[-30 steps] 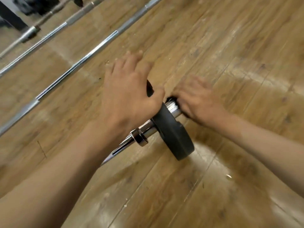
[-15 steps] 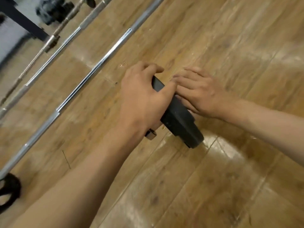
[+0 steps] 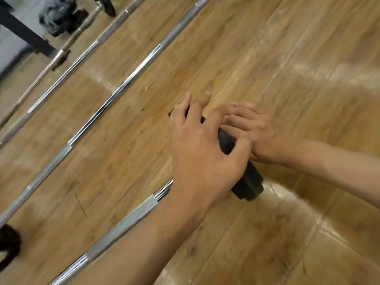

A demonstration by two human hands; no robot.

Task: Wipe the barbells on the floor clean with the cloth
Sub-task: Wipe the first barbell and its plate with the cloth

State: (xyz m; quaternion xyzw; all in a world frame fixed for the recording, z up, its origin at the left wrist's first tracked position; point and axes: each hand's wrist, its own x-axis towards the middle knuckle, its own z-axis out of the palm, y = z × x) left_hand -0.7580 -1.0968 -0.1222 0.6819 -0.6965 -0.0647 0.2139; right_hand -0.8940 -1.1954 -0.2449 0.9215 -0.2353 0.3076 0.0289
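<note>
The black plate is now clasped with wider-spread fingers by the left hand, the right hand's grip cannot be told, and, no cloth being seen, wiping is judged not yet under way.

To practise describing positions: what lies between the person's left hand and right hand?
A black weight plate, standing on edge, separates the left hand from the right hand; the head view shows it.
</note>
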